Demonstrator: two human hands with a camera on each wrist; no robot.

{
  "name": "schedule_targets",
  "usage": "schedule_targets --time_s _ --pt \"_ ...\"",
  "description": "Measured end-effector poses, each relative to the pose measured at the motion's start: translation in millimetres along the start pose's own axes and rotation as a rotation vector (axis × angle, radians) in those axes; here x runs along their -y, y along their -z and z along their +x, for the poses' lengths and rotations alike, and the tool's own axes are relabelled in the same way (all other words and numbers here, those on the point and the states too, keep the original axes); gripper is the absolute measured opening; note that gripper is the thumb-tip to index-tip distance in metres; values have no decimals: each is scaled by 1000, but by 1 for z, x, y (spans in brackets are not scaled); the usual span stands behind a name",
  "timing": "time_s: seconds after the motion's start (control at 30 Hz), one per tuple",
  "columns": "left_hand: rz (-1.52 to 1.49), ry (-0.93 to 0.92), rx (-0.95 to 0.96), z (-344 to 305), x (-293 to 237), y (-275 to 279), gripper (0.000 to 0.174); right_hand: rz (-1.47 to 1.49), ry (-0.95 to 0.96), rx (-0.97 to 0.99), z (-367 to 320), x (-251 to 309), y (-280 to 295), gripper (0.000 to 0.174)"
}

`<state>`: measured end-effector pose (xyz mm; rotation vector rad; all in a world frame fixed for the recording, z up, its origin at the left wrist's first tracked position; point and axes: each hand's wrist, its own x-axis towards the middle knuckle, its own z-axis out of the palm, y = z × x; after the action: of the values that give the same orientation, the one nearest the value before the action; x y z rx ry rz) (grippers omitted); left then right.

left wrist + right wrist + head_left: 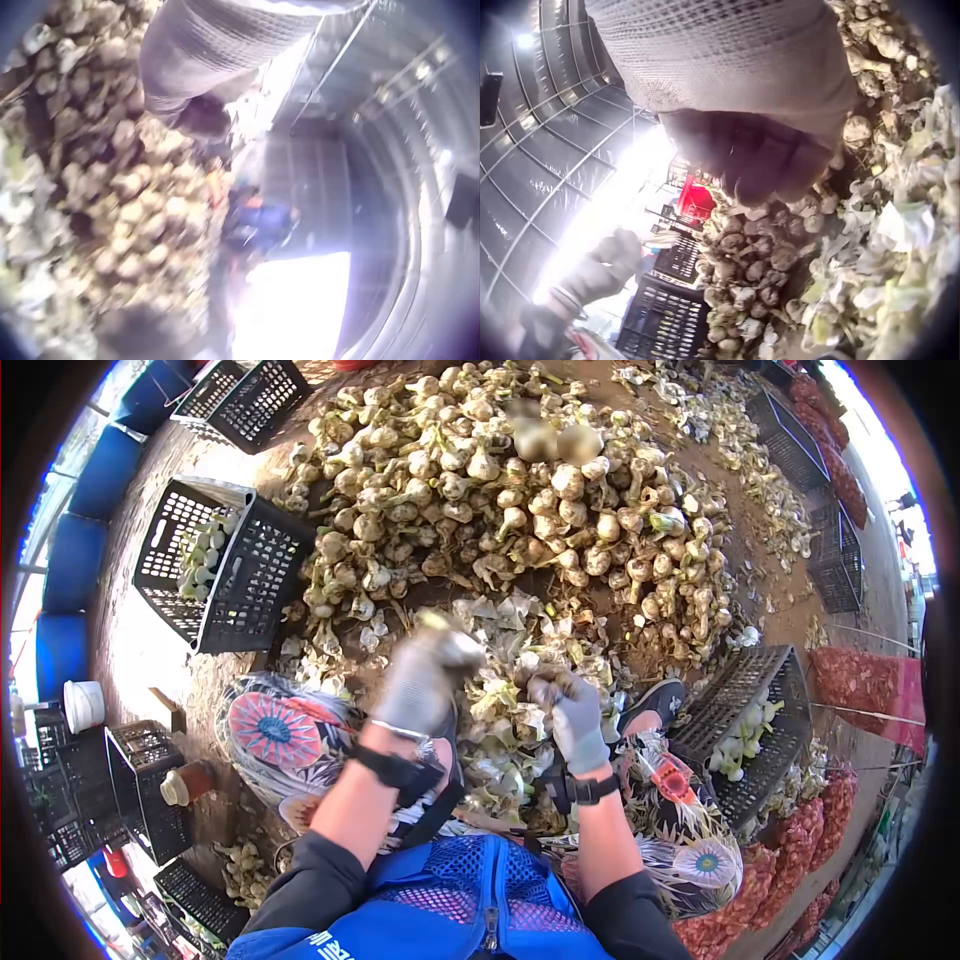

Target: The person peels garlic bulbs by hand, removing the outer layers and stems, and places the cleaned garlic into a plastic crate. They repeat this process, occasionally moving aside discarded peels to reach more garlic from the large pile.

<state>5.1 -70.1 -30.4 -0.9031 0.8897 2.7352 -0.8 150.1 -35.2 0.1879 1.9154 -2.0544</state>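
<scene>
My left hand [413, 685], in a pale knit glove with bare dark fingertips, is raised in front of the garlic pile and blurred by motion. It grips a whitish garlic bulb [462, 649]. In the right wrist view the left hand [604, 268] shows at lower left, a pale stalk sticking out of its fingers. My right hand [577, 722], gloved the same way, hovers over loose garlic skins [505, 710] between the legs. Its fingers [761, 161] bend in under the palm; whether they hold anything I cannot tell.
A big heap of garlic bulbs [420, 470] spreads ahead. Black crates with peeled white-green garlic stand left [255, 575] and right [785, 760]. Red mesh sacks [865, 685] lie at far right, another black crate [260, 405] at back left. Shoes [655, 705] rest among the skins.
</scene>
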Motion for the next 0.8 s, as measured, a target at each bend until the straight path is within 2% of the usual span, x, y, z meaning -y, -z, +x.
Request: schedule_targets --time_s 0.03,0.07,0.1,0.17,0.23,0.27,0.3,0.37,0.4,0.43,0.47,0.5,0.57,0.63,0.67,0.7,0.77,0.8 --pt "-146 -299 86 -2 -79 18 27 -56 143 -31 13 -14 7 16" --pt "-78 -565 221 -3 -121 18 33 -158 -47 -173 34 -48 31 17" --pt "-422 -578 237 -8 -155 30 39 -72 -28 -238 43 -31 30 16" --pt "-452 -775 1 -22 -176 0 34 86 -176 -399 71 -27 53 15" --pt "-313 -632 115 -12 -157 16 31 100 -262 -555 108 -39 81 20" --pt "-228 -508 53 -6 -136 10 29 -98 -213 -461 133 -71 120 24" --pt "-151 -371 -34 2 -115 -3 25 -242 -147 -438 150 -77 132 35" --pt "-55 -126 -1 17 -70 -24 21 -553 70 -377 174 -62 131 40" --pt "-53 -64 -37 28 -49 -25 22 -618 91 -389 196 -65 135 37" --pt "-29 -18 10 25 -34 -38 23 -679 111 -401 217 -70 138 35" --pt "103 33 46 29 -17 -34 32 -849 77 -446 229 -58 127 38" --pt "189 103 2 28 -8 -43 34 -890 -113 -477 259 -78 134 47" --pt "356 254 -2 31 3 -46 37 -876 -399 -407 279 -70 112 41" --pt "294 245 14 34 17 -33 38 -897 -164 -595 269 -70 95 38" --pt "216 245 43 35 24 -27 39 -819 -121 -585 262 -71 97 37" --pt "209 252 42 37 27 -25 39 -805 135 -657 257 -94 105 28" --pt "290 250 9 42 32 -23 39 -147 -67 -607 226 -91 111 29" --pt "274 259 6 44 36 -20 39 -215 -47 -629 207 -84 105 31"
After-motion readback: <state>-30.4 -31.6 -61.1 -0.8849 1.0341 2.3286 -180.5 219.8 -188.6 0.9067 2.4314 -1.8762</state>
